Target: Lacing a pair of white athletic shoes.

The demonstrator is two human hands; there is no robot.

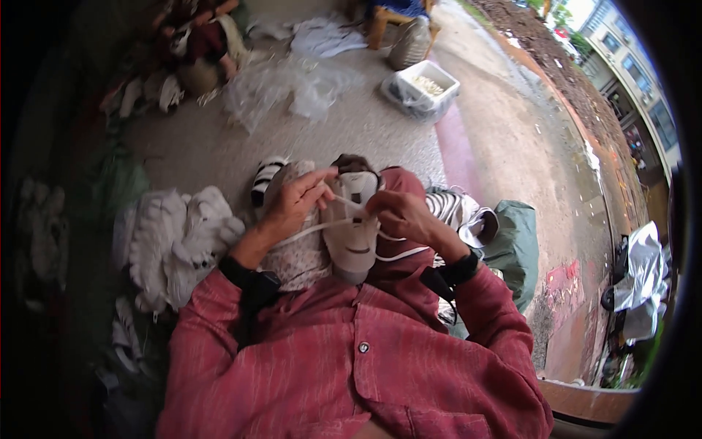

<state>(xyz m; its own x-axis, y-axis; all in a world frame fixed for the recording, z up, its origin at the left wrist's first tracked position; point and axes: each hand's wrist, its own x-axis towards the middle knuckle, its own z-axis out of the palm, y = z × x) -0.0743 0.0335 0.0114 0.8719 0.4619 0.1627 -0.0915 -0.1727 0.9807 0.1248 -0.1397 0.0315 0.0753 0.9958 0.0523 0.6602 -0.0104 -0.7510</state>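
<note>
A pale beige and white shoe [351, 241] rests in my lap between my thighs, its toe toward my body and its dark-lined opening pointing away. A white shoelace [346, 201] runs across the shoe's upper, with loose ends trailing to both sides. My left hand [298, 199], at the shoe's left side, has its fingers bent and pinches the lace. On the right side, my right hand [404, 219] is curled, thumb and fingers pressed together on the same lace. The fingertips hide part of the lacing.
White shoes [164, 245] are heaped at my left. More striped shoes [461, 212] lie beside my right knee, next to a green bag [514, 249]. Ahead are clear plastic sheeting [285, 88] and a white tub [431, 79] with small pale pieces. Another person [197, 44] sits at the far left.
</note>
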